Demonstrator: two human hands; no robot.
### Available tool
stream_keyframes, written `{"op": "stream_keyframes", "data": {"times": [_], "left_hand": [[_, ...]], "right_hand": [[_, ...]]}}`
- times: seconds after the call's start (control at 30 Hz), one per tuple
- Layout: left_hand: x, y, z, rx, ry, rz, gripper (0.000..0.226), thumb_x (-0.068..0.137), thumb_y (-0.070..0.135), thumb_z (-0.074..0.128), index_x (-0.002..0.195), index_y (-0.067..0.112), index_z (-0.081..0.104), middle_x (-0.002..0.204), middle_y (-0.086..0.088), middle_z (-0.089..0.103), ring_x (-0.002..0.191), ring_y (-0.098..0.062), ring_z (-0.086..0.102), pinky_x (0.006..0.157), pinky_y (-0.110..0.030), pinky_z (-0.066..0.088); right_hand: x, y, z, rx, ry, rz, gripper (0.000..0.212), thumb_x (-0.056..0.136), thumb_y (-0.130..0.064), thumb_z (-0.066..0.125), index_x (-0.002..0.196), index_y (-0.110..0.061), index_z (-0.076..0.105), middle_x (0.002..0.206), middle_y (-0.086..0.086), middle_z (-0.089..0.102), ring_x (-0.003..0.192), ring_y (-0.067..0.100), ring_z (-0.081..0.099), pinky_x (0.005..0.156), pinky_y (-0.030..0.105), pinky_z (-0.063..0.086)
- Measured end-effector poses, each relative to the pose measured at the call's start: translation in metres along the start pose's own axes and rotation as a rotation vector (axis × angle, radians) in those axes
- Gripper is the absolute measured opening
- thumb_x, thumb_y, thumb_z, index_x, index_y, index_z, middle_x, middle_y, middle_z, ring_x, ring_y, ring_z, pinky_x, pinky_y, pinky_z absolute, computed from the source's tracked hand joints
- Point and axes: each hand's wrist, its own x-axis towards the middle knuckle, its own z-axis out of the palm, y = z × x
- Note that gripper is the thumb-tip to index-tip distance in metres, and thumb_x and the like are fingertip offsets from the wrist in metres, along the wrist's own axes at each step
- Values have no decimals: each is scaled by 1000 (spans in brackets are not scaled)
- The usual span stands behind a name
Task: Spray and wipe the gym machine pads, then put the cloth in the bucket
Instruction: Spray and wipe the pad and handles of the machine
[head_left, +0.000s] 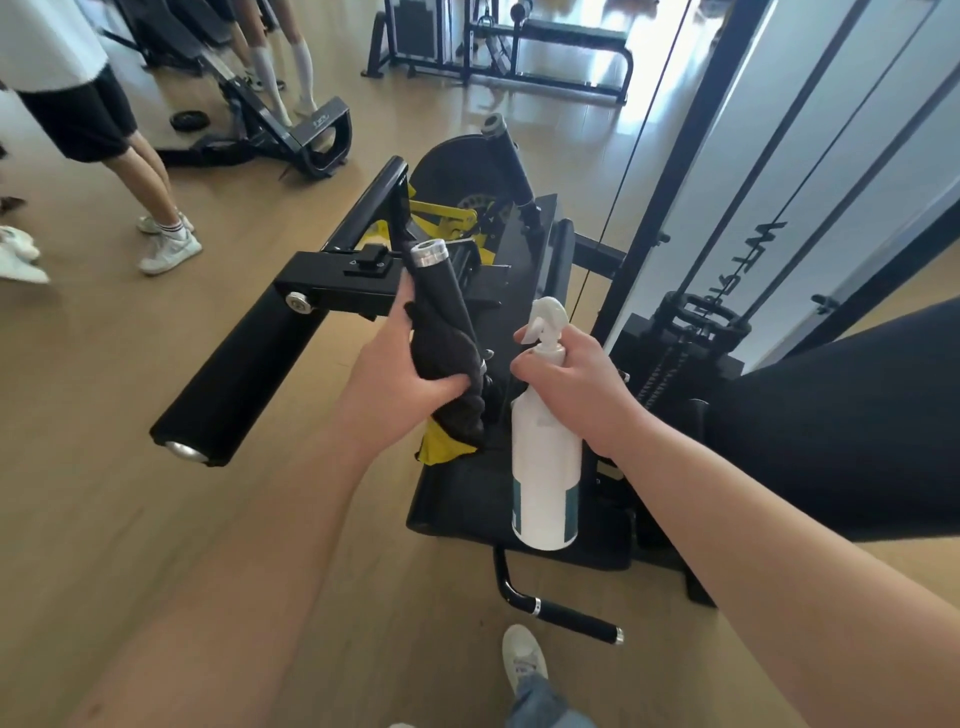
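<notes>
The left hand (400, 384) has its grip curled round one dark cloth (452, 364). The cloth is bunched in the palm and wrapped about the lower part of the machine's black handle (441, 286). The handle's silver-capped end stands clear above the fingers, and a fold of cloth hangs below the hand. A yellow patch shows just under that fold; I cannot tell whether it belongs to the cloth or the machine.

The right hand (576, 384) grips the neck of one white spray bottle (545, 467), which hangs upright below the hand, just beside the cloth. A fingertip lies at the trigger.

One black roller pad (244, 374) juts toward the left from the frame, apart from both hands. One black seat pad (467, 499) lies under the bottle. A second short handle (566, 618) sticks out low over the wooden floor (156, 519), near the person's one visible shoe (522, 657).
</notes>
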Motion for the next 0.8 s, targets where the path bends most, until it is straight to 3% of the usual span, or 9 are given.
{"op": "stream_keyframes", "data": {"times": [0.1, 0.2, 0.37, 0.47, 0.53, 0.6, 0.7, 0.8], "left_hand": [[11, 7, 17, 133, 146, -95, 73, 72, 38, 90, 134, 32, 53, 114, 16, 68, 108, -7, 65, 89, -23, 52], [19, 8, 33, 34, 237, -108, 47, 75, 37, 83, 117, 27, 64, 99, 16, 71, 96, -4, 68, 84, -21, 57], [40, 13, 36, -401, 300, -168, 35, 74, 19, 78, 108, 20, 68, 101, -1, 74, 98, -18, 72, 93, -44, 60], [54, 18, 29, -742, 269, -192, 37, 80, 8, 73, 113, 19, 62, 107, -8, 72, 101, -25, 72, 94, -47, 60], [61, 17, 28, -840, 221, -213, 45, 76, 12, 70, 120, 15, 60, 105, -10, 71, 96, -26, 72, 87, -43, 61], [55, 12, 32, -739, 174, -212, 44, 75, 15, 67, 118, 12, 62, 99, -10, 70, 95, -27, 70, 85, -41, 59], [31, -2, 45, -413, 64, -201, 17, 80, 9, 69, 97, 13, 68, 88, -14, 71, 84, -27, 68, 84, -46, 57], [16, -10, 53, -288, 14, -196, 19, 84, 0, 71, 95, 16, 71, 90, -21, 72, 79, -21, 66, 78, -43, 59]], "right_hand": [[2, -2, 1, -4, -4, 3, 23, 89, -26, 67, 108, -38, 62, 94, 2, 68, 87, 24, 72, 76, 42, 63], [5, -2, 1, -6, -2, 5, 26, 90, -26, 68, 114, -34, 63, 94, 2, 68, 86, 22, 71, 73, 38, 61], [7, -2, -1, -14, -10, 3, 26, 90, -28, 68, 113, -37, 61, 97, 1, 68, 89, 21, 71, 75, 40, 63], [9, 2, -3, 20, -5, 15, 26, 85, -30, 69, 108, -40, 62, 96, 4, 71, 88, 25, 74, 80, 48, 65], [10, 4, -5, 29, 7, 21, 27, 84, -30, 69, 108, -40, 63, 95, 3, 71, 88, 25, 74, 79, 47, 64], [9, 5, -6, 37, 11, 19, 25, 85, -27, 69, 107, -37, 64, 94, 1, 70, 88, 24, 73, 78, 44, 64], [8, 5, -5, 21, -6, 6, 18, 86, -26, 69, 102, -34, 64, 91, 1, 71, 86, 23, 73, 78, 48, 65], [7, 4, -5, 0, -1, 1, 24, 88, -27, 68, 108, -37, 63, 93, -1, 70, 86, 21, 73, 80, 48, 65]]}}
